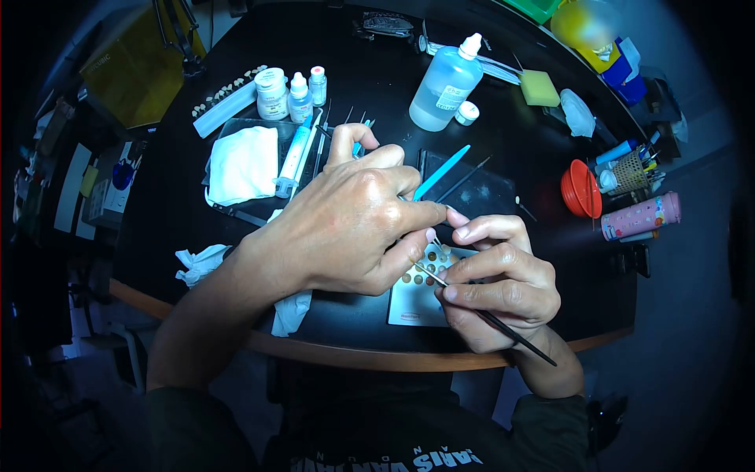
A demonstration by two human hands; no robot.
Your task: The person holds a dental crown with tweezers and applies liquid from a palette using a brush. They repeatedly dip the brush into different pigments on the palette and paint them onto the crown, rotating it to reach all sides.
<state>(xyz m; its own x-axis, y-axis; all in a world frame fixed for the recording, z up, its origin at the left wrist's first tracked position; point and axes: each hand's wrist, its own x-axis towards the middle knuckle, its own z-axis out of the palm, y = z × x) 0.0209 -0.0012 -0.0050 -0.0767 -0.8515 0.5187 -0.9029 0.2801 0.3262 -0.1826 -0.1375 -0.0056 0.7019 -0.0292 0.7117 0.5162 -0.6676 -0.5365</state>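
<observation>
My right hand grips a thin brush with a dark handle, its fine tip pointing up and left toward my left thumb. My left hand is closed in a pinch, thumb and index finger close together; a small pale, shiny piece shows by the thumb tip, too small to name. The fingertips of both hands nearly meet. Beneath them lies a white palette with several round tan and brown spots, partly hidden by my right hand. A blue handle slants out from behind my left hand, over a dark tile.
Left of my hands are a folded white cloth, a syringe, small bottles and a white jar. A large clear bottle stands behind. Rightward are a red bowl, a pink cylinder and a yellow sponge.
</observation>
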